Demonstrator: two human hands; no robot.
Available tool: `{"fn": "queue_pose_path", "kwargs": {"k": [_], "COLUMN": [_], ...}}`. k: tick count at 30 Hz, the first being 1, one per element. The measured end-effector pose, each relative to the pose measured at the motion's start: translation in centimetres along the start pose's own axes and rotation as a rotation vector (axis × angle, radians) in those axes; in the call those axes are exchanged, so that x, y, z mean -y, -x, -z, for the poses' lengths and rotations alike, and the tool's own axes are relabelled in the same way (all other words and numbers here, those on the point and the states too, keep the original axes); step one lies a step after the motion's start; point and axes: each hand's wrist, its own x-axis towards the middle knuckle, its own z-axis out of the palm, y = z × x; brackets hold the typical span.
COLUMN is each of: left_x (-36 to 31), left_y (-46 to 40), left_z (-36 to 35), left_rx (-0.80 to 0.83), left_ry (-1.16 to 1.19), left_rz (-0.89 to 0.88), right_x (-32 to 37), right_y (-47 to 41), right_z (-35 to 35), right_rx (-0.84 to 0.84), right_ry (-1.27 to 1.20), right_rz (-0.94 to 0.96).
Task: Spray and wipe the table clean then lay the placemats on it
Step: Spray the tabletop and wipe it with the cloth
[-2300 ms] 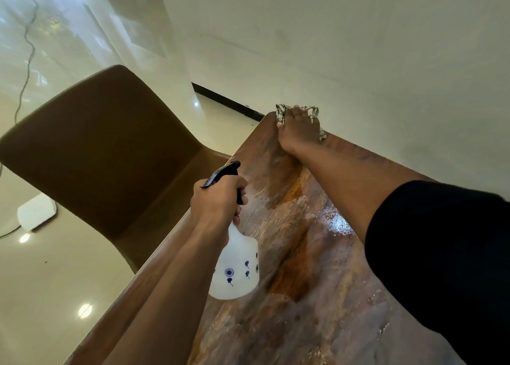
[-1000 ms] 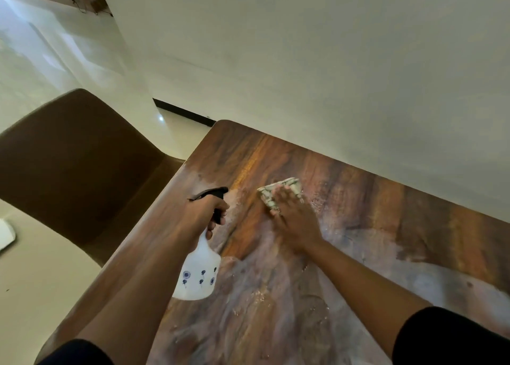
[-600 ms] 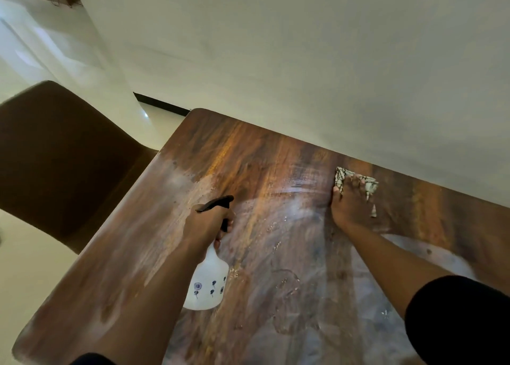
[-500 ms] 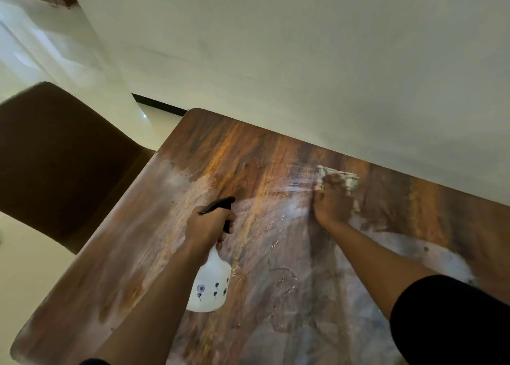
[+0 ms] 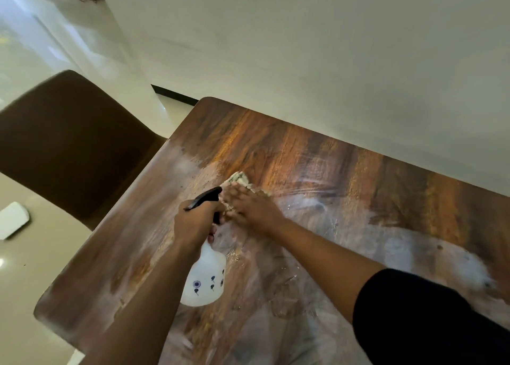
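Observation:
The brown wood-grain table fills the middle of the head view, streaked with wet smears and droplets. My left hand grips the black trigger head of a white spray bottle with small blue flower marks, held just above the table. My right hand presses flat on a pale patterned cloth on the tabletop, right beside the bottle's nozzle. Most of the cloth is hidden under my fingers. No placemats are in view.
A brown chair stands at the table's left side. A white wall runs along the table's far edge. A small white object lies on the glossy floor at the left.
My right hand has swept the cloth leftward from the far middle of the table to beside the spray nozzle. My left hand still holds the bottle in much the same place.

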Motion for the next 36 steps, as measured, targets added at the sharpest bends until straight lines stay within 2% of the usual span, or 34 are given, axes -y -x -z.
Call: {"fn": "queue_pose_path", "kwargs": {"k": [7,10,13,15,17,21,24,28,31,36], "left_x": [1.7,2.1,1.8,1.3,0.7,-0.7,-1.5,-2.3,-2.3,-1.8], "left_y": [-0.3,-0.6,-1.4,-2.0,-2.7,-4.5,-5.8,-7.5,-8.5,-9.6], "left_z": [2.8,3.6,4.5,5.0,5.5,6.6,7.6,8.6,9.1,9.3], "left_rx": [-0.053,-0.059,-0.042,-0.020,-0.007,-0.018,-0.046,-0.087,-0.111,-0.108], "left_ry": [0.080,0.073,0.040,0.034,0.030,0.016,0.019,0.042,0.056,0.033], "left_rz": [-0.013,-0.011,0.035,0.056,0.068,0.087,0.076,0.069,0.071,0.078], "right_x": [-11.6,-12.6,-10.7,-8.9,-5.9,2.6,7.9,7.3,3.6,-4.6], "right_y": [2.4,1.7,-0.7,-2.9,-5.6,-9.4,-10.3,-11.3,-12.8,-16.8], "right_z": [4.5,5.1,4.9,4.5,4.1,2.5,0.1,-0.1,2.2,6.6], "right_rx": [-0.181,-0.189,-0.226,-0.243,-0.230,-0.168,-0.100,-0.030,-0.033,-0.110], "right_ry": [-0.106,-0.114,-0.109,-0.087,-0.064,-0.050,0.052,0.089,0.119,0.044], "right_rz": [-0.478,-0.625,-0.720,-0.703,-0.602,-0.287,-0.003,0.170,0.110,-0.305]}}
